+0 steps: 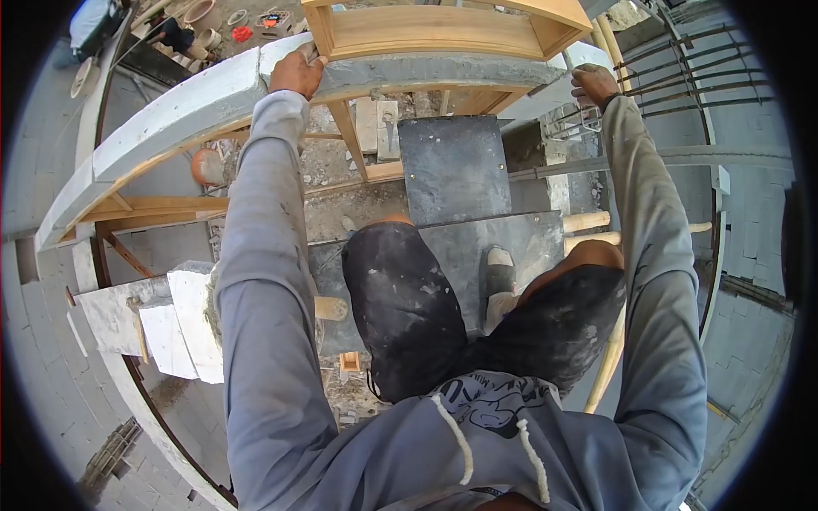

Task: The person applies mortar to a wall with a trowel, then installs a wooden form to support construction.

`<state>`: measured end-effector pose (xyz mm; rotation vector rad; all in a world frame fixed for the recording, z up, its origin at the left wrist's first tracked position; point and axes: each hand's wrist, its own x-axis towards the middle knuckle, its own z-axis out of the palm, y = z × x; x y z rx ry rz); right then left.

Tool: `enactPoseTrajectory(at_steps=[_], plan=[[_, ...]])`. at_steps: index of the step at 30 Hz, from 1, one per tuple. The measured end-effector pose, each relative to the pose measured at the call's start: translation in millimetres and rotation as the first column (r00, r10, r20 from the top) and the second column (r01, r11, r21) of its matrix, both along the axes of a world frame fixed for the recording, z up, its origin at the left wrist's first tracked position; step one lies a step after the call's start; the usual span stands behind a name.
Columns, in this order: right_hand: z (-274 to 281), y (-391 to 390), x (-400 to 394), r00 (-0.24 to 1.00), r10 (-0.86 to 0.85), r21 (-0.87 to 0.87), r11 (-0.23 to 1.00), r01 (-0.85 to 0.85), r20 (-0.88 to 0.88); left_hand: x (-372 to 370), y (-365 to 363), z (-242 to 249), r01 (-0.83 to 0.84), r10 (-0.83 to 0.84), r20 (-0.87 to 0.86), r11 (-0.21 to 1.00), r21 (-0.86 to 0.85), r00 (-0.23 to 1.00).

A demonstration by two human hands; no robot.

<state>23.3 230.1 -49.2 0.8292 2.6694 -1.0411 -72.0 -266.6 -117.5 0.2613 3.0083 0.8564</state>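
My left hand [296,73] is closed, with fingers curled at the lower left corner of a pale wooden frame [443,32]. Whatever those fingers hold is hidden. The frame stands on a course of white blocks [179,106] with grey mortar [426,73] along its face. My right hand [594,84] is held just past the frame's lower right corner, near the end of the mortared course. Its fingers are bent and closed, and I cannot make out what is in them.
Beneath me lie dark boards [453,166] on bamboo poles [586,221]. Steel rebar [699,81] juts out at right. Timber bracing [348,140] stands under the blocks, and loose white blocks [181,328] sit at left. Far below are buckets [200,12] and a person [175,36].
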Motion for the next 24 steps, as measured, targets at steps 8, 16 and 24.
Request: enactPoseTrajectory(at_steps=[8, 16, 24], plan=[[-17, 5, -16, 0.996, 0.012, -0.044, 0.999, -0.015, -0.083, 9, 13, -1, -0.082, 0.084, -0.06, 0.996, 0.023, 0.995], [-30, 1, -37, 0.942, 0.147, -0.089, 0.979, -0.182, -0.302, 16, 30, 4, -0.194, 0.185, -0.085, 0.975, -0.107, 0.979], [-34, 5, -51, 0.959, 0.106, 0.039, 0.994, -0.1, -0.264, 13, 41, 5, -0.298, 0.27, -0.14, 0.92, -0.253, 0.953]])
